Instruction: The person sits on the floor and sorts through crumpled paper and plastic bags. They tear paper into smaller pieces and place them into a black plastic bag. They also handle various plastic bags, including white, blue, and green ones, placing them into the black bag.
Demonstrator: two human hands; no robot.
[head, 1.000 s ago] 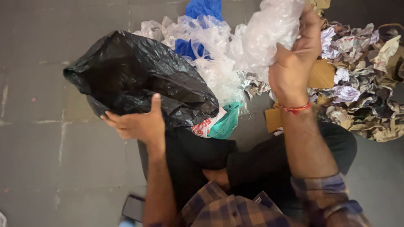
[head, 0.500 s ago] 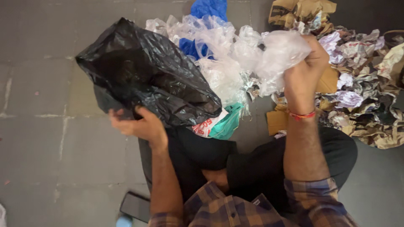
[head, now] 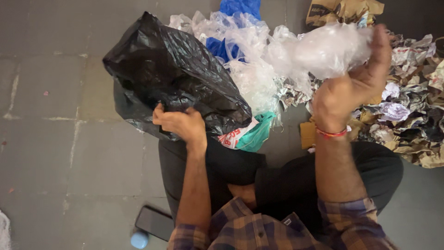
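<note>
Left hand (head: pixel 178 124) grips the black bag's (head: pixel 175 74) edge on the floor. Right hand (head: pixel 354 85), raised, clutches clear plastic (head: pixel 323 48), right of and apart from the bag.

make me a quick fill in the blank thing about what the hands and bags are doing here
1. The left hand grips the edge of a large ____ plastic bag.
2. The right hand holds up a wad of ____ plastic film.
3. A pile of crumpled ____ lies by the right hand.
4. A dark ____ lies on the floor by the left elbow.

Missing words: black; clear; paper; phone
</note>
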